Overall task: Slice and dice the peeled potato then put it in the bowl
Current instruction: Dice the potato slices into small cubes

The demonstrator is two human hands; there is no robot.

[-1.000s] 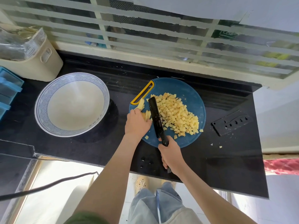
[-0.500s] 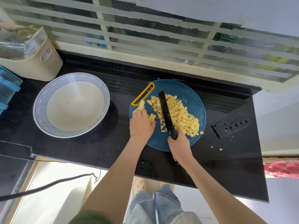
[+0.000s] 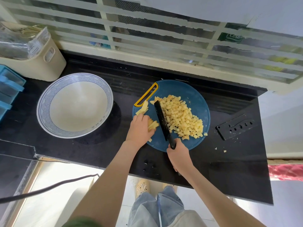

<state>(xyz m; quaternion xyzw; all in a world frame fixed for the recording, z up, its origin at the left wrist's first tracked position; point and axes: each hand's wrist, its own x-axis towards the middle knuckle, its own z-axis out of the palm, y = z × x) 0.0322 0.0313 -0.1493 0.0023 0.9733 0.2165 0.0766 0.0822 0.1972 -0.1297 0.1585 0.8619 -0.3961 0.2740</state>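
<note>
Dicing near its end; nothing yet in the bowl (image 3: 47,99).
Most already cut to dice (image 3: 182,117), heaped on the right half of the board (image 3: 196,94); a few sticks (image 3: 153,124) uncut at its left side, held down under the curled fingers of the left grip (image 3: 139,128), with two or three more strips (image 3: 143,108) just beyond the knuckles; right grip (image 3: 177,157) wrapped tight round the handle of the knife (image 3: 161,119), blade lying between sticks and heap; a few stray bits out on the surface (image 3: 229,161); left to do, by the look of it: cross-cutting those last sticks and strips, then shifting the lot to the bowl, empty and well apart to the left.
</note>
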